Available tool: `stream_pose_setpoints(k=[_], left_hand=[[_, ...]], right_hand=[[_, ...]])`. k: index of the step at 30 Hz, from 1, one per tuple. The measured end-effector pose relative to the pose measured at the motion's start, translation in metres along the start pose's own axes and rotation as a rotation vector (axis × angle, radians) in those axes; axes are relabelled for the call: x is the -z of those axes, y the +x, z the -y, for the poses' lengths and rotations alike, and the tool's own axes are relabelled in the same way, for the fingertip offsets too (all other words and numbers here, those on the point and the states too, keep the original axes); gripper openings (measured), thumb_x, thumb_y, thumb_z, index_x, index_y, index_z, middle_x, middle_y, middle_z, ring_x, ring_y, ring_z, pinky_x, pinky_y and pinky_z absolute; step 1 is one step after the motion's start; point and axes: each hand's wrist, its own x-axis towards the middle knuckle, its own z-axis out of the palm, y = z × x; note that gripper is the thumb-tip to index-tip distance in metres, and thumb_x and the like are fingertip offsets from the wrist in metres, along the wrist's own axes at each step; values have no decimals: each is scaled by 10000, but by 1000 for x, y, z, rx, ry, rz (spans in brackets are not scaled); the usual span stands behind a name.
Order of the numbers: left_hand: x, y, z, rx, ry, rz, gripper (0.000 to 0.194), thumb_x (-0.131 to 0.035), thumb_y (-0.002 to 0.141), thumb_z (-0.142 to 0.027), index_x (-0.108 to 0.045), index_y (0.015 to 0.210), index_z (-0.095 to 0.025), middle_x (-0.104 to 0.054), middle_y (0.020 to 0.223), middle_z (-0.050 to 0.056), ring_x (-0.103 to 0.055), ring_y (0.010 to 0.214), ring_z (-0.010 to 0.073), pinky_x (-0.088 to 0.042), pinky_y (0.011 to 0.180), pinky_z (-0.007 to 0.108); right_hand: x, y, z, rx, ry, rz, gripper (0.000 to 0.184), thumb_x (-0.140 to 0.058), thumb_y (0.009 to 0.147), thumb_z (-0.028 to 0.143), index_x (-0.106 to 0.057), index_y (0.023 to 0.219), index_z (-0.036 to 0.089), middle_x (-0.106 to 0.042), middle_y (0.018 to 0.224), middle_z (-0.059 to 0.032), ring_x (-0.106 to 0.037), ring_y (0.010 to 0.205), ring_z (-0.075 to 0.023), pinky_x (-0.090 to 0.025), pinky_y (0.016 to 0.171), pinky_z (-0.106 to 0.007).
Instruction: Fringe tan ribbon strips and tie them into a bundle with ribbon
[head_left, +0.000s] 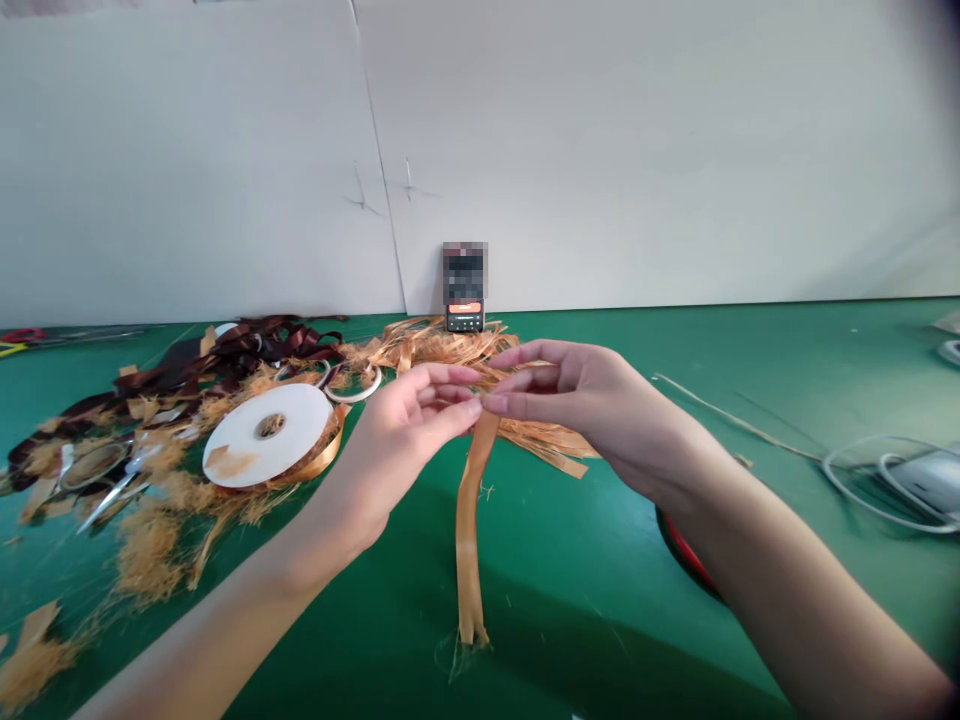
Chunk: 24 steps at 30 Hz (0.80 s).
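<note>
**Green tabletop (600, 650) against a pale wall (637, 150), with a tan ribbon strip (469, 520) at our fingertips**

We have the strip at the centre of the frame, its upper end at our fingers and its length running down to a split, frayed end at lower middle. Our right hand (577, 385) pinches that upper end, thumb and forefinger pressed together on it. Our left hand (409, 420) meets it from the other side, thumb and forefinger nearly closed; we cannot tell whether they grip the ribbon or only touch it.

For work this fine, we judge a light pinch close to the edge best, with one hand steadying while the other works. Keeping the strip flat and untwisted should help, and a hard tug could pull more threads loose than we want.

Just behind our hands lies a heap of tan strips (551, 447); beyond it a phone (465, 280) leans on the wall at upper centre. Left of centre sits a white-sided spool (236, 445), ringed by frayed fibres (154, 555) and scissors (112, 497), with dark brown ribbon (169, 365) behind. At right we see a pale cable (851, 485) and, partly behind our right forearm, something red-edged (686, 553).
</note>
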Motion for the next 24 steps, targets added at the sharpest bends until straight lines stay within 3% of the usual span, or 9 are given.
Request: stream_pose_setpoints(k=[6,16,19,24], left_hand=[[1,1,6,-31,45,26,287,-746,729,-274,-629,976,-185,-700,908,8,-647,899,127,-499,798,209],[3,2,2,26,34,-26,271,-763,711,-259,-664,953,-188,-682,820,-15,-636,812,95,-489,710,166],[2,2,3,17,28,-24,259,-762,711,-249,-661,942,-187,-683,815,-17,-633,795,89,-486,688,157],[2,2,4,32,34,-10,265,-762,711,-259,-658,945,-190,-684,799,-19,-637,795,92,-489,705,163]], right_hand=[[2,3,-2,-4,58,21,353,-790,684,262,-610,967,152,-730,815,-37,-701,841,-170,-530,806,-298],[3,3,0,97,-24,-181,355,-746,733,359,-631,988,139,-731,882,-60,-683,866,-164,-510,805,-293],[2,3,-1,100,-41,-133,406,-742,729,408,-626,1018,148,-736,917,-63,-676,908,-165,-500,812,-284],[2,3,-1,50,-35,-70,427,-785,692,333,-606,1041,164,-742,842,-39,-695,834,-163,-514,770,-290]])
